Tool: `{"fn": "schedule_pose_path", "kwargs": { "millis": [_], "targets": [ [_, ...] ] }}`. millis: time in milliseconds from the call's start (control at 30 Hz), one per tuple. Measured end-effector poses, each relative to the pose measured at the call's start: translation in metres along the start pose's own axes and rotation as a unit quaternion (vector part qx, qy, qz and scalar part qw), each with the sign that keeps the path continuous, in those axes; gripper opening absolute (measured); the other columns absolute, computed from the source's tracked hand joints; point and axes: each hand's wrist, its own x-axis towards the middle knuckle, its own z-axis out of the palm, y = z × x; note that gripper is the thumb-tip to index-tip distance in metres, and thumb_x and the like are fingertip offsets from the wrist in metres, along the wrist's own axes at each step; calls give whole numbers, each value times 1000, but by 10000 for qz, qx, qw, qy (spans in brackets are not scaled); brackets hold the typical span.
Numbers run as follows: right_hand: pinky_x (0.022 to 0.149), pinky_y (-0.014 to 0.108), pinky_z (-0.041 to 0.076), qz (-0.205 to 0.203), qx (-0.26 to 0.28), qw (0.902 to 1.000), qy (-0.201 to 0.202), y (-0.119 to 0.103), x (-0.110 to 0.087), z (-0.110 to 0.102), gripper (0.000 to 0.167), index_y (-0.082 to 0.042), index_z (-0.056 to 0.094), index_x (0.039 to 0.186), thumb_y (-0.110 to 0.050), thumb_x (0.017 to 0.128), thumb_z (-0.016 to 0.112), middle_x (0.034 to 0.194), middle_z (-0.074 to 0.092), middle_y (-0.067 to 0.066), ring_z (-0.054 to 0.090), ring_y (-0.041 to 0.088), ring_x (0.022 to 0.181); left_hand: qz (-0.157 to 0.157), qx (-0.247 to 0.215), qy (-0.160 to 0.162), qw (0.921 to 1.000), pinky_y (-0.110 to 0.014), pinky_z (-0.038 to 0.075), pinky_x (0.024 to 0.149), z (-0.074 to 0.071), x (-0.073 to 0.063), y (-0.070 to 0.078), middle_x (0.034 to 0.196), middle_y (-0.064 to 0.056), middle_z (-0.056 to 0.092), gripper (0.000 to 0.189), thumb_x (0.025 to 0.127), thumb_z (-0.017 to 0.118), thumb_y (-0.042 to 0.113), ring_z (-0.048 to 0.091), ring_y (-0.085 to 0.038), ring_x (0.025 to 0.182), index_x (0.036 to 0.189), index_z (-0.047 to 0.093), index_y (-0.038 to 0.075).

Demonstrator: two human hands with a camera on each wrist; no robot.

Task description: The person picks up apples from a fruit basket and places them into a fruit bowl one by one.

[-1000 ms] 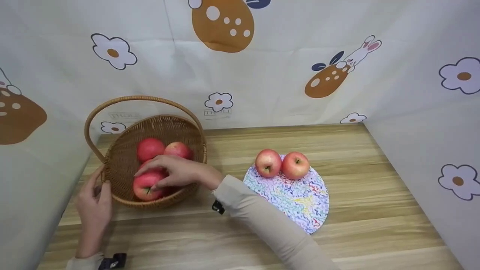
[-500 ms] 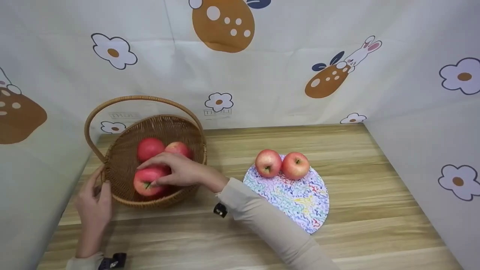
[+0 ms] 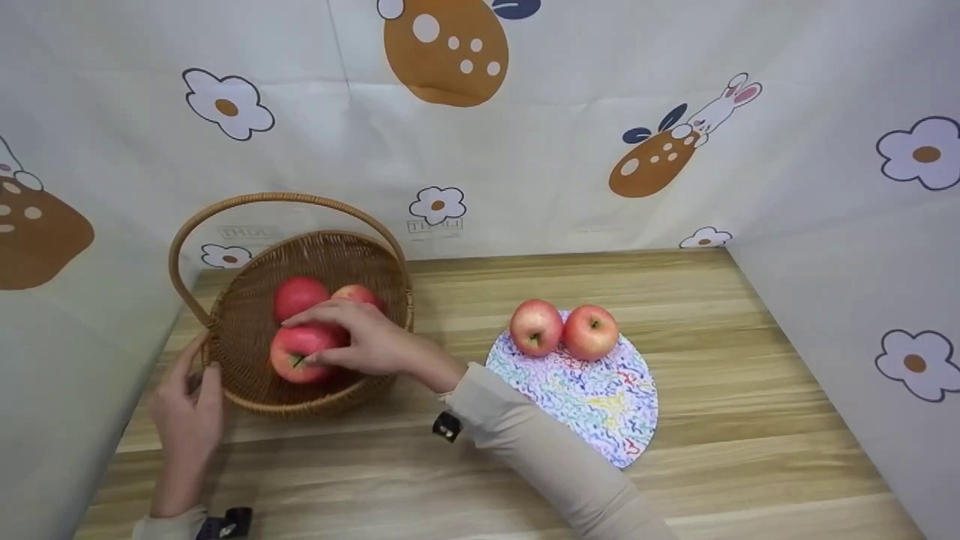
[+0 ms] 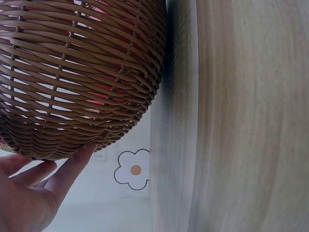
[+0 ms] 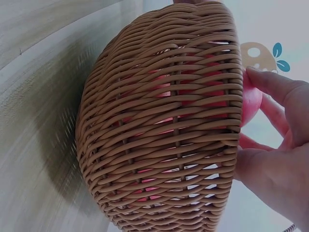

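Left hand (image 3: 187,412): grip clamped on the basket's left rim, beside the foot of the handle. Basket (image 3: 244,337): brown wicker, round, with one tall arched handle (image 3: 285,197); stands on the wood-grain counter (image 3: 750,420). Inside, toward the back: one deep red apple (image 3: 300,296); to its right, one red-and-yellow apple (image 3: 358,293), partly behind the right hand (image 3: 364,337). Nearer the front: held apple (image 3: 296,360), red, in the basket's mouth, partly above the rim; what it touches underneath is hidden. Right hand, beige sleeve (image 3: 555,457): grip clamped on the held apple, thumb near its stem. Disc (image 3: 592,412): flat, round, multicoloured squiggles. On its back edge: two apples, the left one (image 3: 535,324) and right one (image 3: 589,337), side by side.
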Motion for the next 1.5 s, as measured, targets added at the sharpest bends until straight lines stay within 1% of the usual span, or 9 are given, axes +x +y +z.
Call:
{"fn": "schedule_pose_path", "kwargs": {
  "millis": [167, 300, 467, 667, 733, 900, 1067, 1233, 1500],
  "targets": [
    [117, 20, 33, -65, 155, 9995, 255, 0, -4, 0, 48, -5, 65, 142, -15, 97, 77, 143, 67, 7, 54, 19, 137, 35, -54, -56, 10000, -2, 40, 82, 0, 0, -1, 144, -19, 64, 44, 101, 54, 7, 50, 24, 99, 142, 67, 7],
    [114, 20, 36, 113, 115, 9991, 399, -1, -8, 1, 49, -6, 64, 143, -14, 97, 77, 144, 66, 6, 53, 19, 135, 47, -83, -60, 9999, -2, 40, 82, -1, 0, -1, 144, -19, 64, 44, 101, 54, 7, 50, 25, 98, 142, 67, 7],
    [112, 21, 39, 308, 95, 9967, 744, -3, -12, 2, 49, -8, 66, 142, -15, 95, 79, 138, 69, 9, 53, 23, 131, 13, -48, -47, 10000, -2, 40, 82, -1, 0, 0, 143, -19, 64, 43, 101, 54, 8, 50, 24, 100, 142, 68, 8],
    [106, 20, 44, 436, 283, 9935, 1016, -4, -16, 2, 48, -10, 67, 140, -15, 94, 80, 131, 70, 9, 54, 18, 127, 135, -19, 34, 9999, -2, 40, 83, -1, 0, 1, 142, -19, 66, 43, 100, 55, 7, 49, 24, 103, 141, 68, 7],
    [105, 19, 44, 446, 367, 9924, 1085, -5, -17, 2, 48, -9, 67, 140, -15, 94, 81, 131, 69, 10, 54, 18, 126, 118, -18, 23, 9999, -2, 41, 84, -1, 0, 1, 142, -19, 66, 43, 100, 55, 8, 49, 24, 103, 141, 68, 6],
    [107, 18, 43, 407, 561, 9898, 1242, -7, -22, 2, 48, -8, 67, 140, -13, 93, 81, 133, 65, 11, 56, 17, 126, 29, 16, -21, 10000, -2, 42, 84, -1, 0, 0, 143, -20, 65, 43, 101, 54, 9, 48, 24, 102, 141, 68, 8],
    [109, 20, 44, 395, 799, 9859, 1417, -9, -26, 2, 48, -7, 68, 138, -13, 93, 81, 134, 64, 12, 57, 15, 127, 154, -72, 52, 9998, -3, 41, 85, 0, 0, 1, 141, -19, 66, 43, 100, 54, 6, 52, 17, 110, 140, 68, 4],
    [109, 21, 45, 355, 1005, 9820, 1558, -10, -29, 1, 47, -5, 68, 137, -12, 93, 81, 135, 64, 12, 57, 15, 128, 194, -135, 112, 9997, -3, 39, 84, 0, 0, 1, 139, -19, 67, 44, 98, 54, 3, 51, 14, 110, 139, 68, 3],
    [113, 27, 43, 321, 1182, 9764, 1780, -10, -37, -3, 46, -2, 67, 136, -11, 93, 80, 140, 66, 14, 57, 24, 134, 172, -73, 150, 9997, -3, 39, 84, 1, 0, 1, 138, -19, 68, 44, 98, 54, 5, 51, 16, 109, 139, 68, 3]
  ]
}}
